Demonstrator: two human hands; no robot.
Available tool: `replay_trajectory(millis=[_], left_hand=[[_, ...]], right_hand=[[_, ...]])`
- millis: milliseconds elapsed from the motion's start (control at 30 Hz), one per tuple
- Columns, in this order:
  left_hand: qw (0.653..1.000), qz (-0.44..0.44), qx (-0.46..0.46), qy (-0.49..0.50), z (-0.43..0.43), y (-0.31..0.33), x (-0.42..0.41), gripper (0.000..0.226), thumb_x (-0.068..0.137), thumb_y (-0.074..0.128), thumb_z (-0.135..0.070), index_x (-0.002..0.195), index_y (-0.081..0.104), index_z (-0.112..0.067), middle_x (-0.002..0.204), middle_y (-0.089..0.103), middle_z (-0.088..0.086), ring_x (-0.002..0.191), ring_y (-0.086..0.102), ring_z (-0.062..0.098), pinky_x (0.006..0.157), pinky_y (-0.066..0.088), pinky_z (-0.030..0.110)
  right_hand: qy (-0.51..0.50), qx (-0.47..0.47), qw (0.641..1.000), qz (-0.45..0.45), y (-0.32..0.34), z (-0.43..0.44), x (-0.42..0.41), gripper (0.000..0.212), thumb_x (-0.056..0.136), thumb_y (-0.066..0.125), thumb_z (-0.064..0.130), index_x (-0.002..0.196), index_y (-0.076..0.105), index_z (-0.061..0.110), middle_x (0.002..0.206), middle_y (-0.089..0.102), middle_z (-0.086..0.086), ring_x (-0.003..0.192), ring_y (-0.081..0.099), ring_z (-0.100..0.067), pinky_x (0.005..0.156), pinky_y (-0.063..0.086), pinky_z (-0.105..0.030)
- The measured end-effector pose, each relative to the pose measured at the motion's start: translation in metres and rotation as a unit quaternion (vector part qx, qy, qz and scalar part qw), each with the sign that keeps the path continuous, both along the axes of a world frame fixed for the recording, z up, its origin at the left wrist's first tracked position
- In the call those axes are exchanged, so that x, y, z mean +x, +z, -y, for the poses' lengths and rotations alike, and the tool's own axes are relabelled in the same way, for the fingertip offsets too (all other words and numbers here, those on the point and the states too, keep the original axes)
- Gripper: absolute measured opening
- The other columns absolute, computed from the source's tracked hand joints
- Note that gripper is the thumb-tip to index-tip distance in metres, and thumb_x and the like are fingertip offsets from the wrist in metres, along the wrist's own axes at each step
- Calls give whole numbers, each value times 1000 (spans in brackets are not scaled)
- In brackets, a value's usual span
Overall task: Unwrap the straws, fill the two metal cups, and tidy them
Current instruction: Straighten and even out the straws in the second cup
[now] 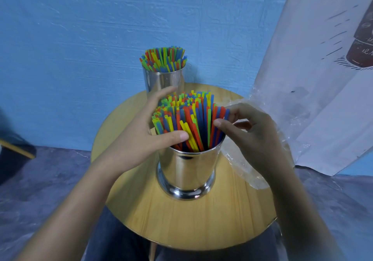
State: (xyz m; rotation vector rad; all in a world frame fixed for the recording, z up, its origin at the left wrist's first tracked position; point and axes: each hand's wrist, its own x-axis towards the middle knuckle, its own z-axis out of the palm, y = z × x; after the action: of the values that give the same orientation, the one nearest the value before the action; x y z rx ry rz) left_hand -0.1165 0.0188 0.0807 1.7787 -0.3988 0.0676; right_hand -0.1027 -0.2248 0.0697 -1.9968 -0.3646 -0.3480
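Left hand (141,137) cups, right hand (256,137) pinches multicoloured plastic straws (189,119); shiny metal cup (186,172) between them, twin (163,79) beyond, both full; tidying apparently unfinished

Round wooden table (191,220), near metal cup (186,172), far metal cup (163,79), probably plastic wrapper (240,160) at right

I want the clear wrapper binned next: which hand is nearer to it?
Right. The right hand pinches straws just beside the wrapper; the left hand is across the near cup, on its left side.

Single head view, looking forward and down — close over a round table (181,220), wide-angle
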Motion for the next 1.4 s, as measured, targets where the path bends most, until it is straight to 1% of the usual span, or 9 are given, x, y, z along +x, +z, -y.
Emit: replay_trajectory(millis=[267,500,600,700,800,900,1067,1233,1400], left_hand=[[998,-8,-40,55,5,1,6,62,79,79,-21,134,56,-36,118,72,-13,103,71,2,78,56,14],[999,-32,-17,-2,6,7,9,51,79,74,-23,129,62,-22,108,74,-19,101,72,4,79,56,16],[1000,-26,0,0,10,15,10,39,84,70,-30,122,68,-20,104,75,-18,98,73,2,78,54,14],[999,-20,11,31,12,17,15,20,96,66,-29,113,74,-21,107,77,-4,100,74,13,86,60,29],[998,-20,13,53,14,17,18,12,100,66,-23,106,76,-23,103,78,-1,99,75,17,92,60,40],[997,-27,7,67,18,19,19,12,98,66,-19,102,77,-23,97,78,-2,97,75,17,92,59,39],[997,-60,-9,54,20,24,19,13,97,67,-18,102,78,-21,96,79,-1,96,76,18,90,60,35],[997,-61,2,46,20,26,17,11,94,72,-22,101,80,-25,95,80,-4,91,76,13,83,61,28],[998,-48,13,42,18,25,15,7,92,73,-21,96,79,-24,91,79,-3,87,76,13,75,59,23]], right_hand=[[59,77,994,-58,2,-11,-2,57,82,79,44,133,55,35,127,66,14,118,64,-5,88,59,-28],[46,26,997,-56,8,-4,-11,73,75,73,66,139,54,38,108,64,23,105,65,-1,80,56,-19],[47,26,997,-57,14,-4,-10,65,78,72,62,137,58,38,115,64,22,111,61,4,80,52,-12],[63,25,996,-52,20,-9,-7,58,84,71,57,136,61,33,122,66,20,116,60,5,82,50,-10],[82,17,995,-63,21,-14,-4,49,88,69,53,132,65,31,123,68,14,115,64,-2,86,56,-21],[82,-1,996,-43,20,-17,-2,36,91,66,49,122,70,31,123,67,13,117,64,-7,93,58,-36],[58,-17,998,3,24,-21,-3,21,96,65,38,114,73,32,119,65,21,118,59,2,90,51,-23],[9,-37,999,36,32,-29,0,20,94,60,36,108,73,34,104,70,22,106,65,-4,90,57,-41],[5,-43,998,36,37,-33,0,19,96,64,20,94,74,37,91,74,17,95,69,-5,84,59,-42]])
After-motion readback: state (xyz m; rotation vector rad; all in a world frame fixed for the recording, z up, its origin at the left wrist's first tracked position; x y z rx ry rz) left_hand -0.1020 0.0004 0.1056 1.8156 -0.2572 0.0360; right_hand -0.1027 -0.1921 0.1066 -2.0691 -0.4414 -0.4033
